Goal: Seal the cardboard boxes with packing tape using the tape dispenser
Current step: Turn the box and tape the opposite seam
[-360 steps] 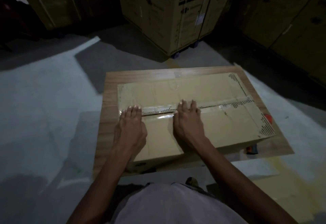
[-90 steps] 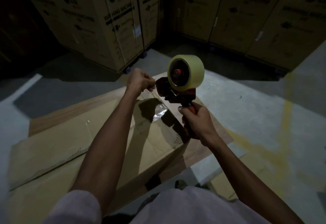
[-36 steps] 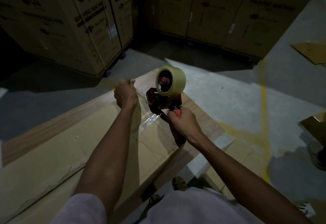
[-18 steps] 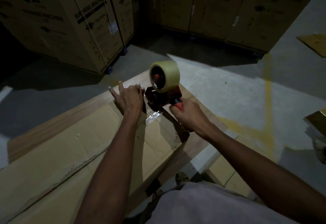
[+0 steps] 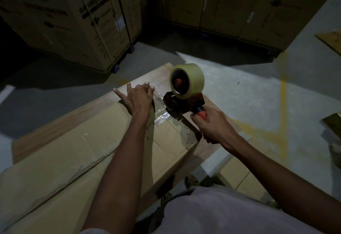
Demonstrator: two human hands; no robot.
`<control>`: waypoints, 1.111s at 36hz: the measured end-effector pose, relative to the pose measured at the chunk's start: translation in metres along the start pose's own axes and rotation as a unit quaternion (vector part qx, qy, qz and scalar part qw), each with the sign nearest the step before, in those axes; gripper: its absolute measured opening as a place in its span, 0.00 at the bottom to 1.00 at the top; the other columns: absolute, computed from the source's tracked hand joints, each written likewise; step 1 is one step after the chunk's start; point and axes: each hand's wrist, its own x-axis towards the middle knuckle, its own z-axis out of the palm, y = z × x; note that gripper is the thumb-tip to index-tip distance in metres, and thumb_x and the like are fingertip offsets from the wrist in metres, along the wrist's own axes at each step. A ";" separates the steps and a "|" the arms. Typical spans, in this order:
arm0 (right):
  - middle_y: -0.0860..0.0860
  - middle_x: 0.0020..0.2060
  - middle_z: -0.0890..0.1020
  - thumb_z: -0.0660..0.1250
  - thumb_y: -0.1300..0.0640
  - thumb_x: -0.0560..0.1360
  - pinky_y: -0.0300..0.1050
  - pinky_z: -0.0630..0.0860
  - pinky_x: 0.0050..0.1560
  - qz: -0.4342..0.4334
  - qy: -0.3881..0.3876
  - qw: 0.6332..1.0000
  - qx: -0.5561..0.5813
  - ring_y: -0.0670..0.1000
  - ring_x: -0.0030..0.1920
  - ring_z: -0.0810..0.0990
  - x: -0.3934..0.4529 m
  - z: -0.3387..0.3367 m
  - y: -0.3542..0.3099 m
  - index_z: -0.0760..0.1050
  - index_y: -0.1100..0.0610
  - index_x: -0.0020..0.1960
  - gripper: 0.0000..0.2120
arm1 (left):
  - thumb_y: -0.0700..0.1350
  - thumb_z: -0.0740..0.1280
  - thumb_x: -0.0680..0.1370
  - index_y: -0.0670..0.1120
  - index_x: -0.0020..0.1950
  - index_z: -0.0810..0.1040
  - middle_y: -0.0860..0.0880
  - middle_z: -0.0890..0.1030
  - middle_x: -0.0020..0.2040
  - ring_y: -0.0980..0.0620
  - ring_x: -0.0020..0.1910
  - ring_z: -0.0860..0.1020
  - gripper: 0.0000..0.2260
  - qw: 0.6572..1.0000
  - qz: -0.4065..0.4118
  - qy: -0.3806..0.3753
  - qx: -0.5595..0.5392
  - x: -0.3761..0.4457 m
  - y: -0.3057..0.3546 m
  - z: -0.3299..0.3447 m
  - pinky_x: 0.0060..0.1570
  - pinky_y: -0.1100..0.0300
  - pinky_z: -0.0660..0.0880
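Nearest the camera, the person's pale shirt (image 5: pixel 230 213) fills the lower edge, and both bare forearms reach out from it over a flattened cardboard box (image 5: pixel 77 152); the box lies on a wooden board (image 5: pixel 55 125) set on the grey floor (image 5: pixel 249 90), its long centre seam running diagonally from the near left edge toward the far right corner; part of the board's near right edge shows past the box corner.

The right hand (image 5: pixel 212 125) is curled tight round the orange handle of the tape dispenser (image 5: pixel 184 103), thumb on top, just past the box's right end; the dispenser's dark red body sits low at the far right corner of the box, seemingly touching the cardboard, though the shadow there makes contact hard to confirm; its roll of clear tape (image 5: pixel 187 80) stands upright above the body.

The left hand (image 5: pixel 138 99) lies flat at the far end of the box, just left of the dispenser, fingers straight and spread, pressing down a glossy strip of tape (image 5: pixel 160 112) that runs from under the fingers to the dispenser's mouth.

Beyond the board's far edge the floor falls into shadow; tall printed cartons (image 5: pixel 77 18) stand at the far left and along the back; a yellow painted line (image 5: pixel 282 119) crosses the floor at right.
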 end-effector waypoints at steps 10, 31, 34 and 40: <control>0.51 0.35 0.80 0.63 0.44 0.77 0.35 0.69 0.20 -0.011 0.030 0.999 -0.002 0.39 0.27 0.80 -0.014 0.013 0.003 0.73 0.47 0.53 0.09 | 0.59 0.57 0.84 0.50 0.73 0.75 0.45 0.71 0.76 0.48 0.82 0.53 0.22 0.997 0.064 -0.048 0.003 -0.016 0.003 -0.012 0.74 0.31 0.37; 0.52 0.35 0.80 0.64 0.45 0.79 0.37 0.71 0.20 0.006 0.028 0.999 0.036 0.42 0.24 0.80 -0.012 0.017 0.007 0.72 0.48 0.56 0.09 | 0.58 0.65 0.81 0.52 0.64 0.83 0.39 0.74 0.72 0.45 0.75 0.68 0.16 0.996 -0.004 -0.047 -0.078 -0.047 0.016 -0.009 0.78 0.39 0.44; 0.53 0.34 0.81 0.64 0.44 0.79 0.39 0.72 0.21 0.017 0.027 0.999 0.033 0.43 0.23 0.79 -0.014 0.014 0.009 0.72 0.47 0.56 0.10 | 0.58 0.65 0.81 0.52 0.63 0.84 0.39 0.75 0.71 0.45 0.76 0.67 0.17 0.996 -0.005 -0.043 -0.080 -0.047 0.016 -0.009 0.78 0.39 0.44; 0.55 0.34 0.80 0.65 0.43 0.79 0.42 0.74 0.22 0.019 0.032 0.999 0.029 0.47 0.22 0.78 -0.030 0.011 0.018 0.73 0.49 0.56 0.12 | 0.59 0.66 0.81 0.52 0.62 0.84 0.40 0.77 0.69 0.46 0.75 0.68 0.16 0.996 -0.004 -0.035 -0.079 -0.049 0.014 -0.008 0.78 0.39 0.45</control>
